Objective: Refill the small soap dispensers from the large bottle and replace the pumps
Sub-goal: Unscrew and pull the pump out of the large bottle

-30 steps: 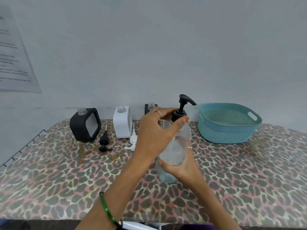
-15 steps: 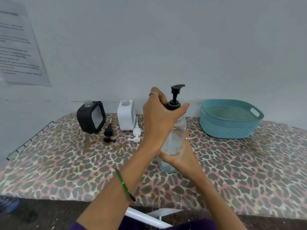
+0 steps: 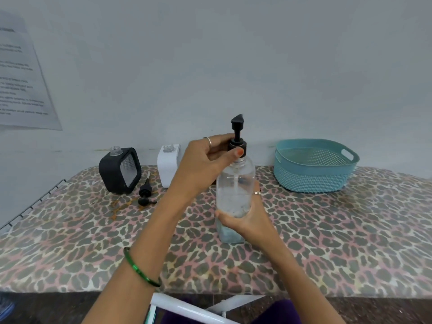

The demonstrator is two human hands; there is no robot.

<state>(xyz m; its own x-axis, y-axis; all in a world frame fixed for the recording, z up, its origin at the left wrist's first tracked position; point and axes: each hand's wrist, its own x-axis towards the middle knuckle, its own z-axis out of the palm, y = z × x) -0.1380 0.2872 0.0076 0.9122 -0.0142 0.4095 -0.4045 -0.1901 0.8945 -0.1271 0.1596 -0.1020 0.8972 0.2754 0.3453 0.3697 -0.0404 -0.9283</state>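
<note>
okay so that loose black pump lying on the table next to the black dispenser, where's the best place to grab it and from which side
Probably pinch the black pump at its wide collar, coming straight down from above. It lies flat on the table, its thin tube pointing toward the wall, with the black dispenser close on its left.

Paper sheet [image 3: 22, 76] on wall: printed lines, too blurred to read
Bottles, dispensers, basket: no readable label, brand or number

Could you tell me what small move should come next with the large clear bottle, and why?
Probably keep unscrewing: the left hand pinches the black pump collar on the large clear plastic bottle, which the right hand steadies upright. The collar sits on the neck, and the small black dispenser and white dispenser stand open, awaiting soap.
</note>
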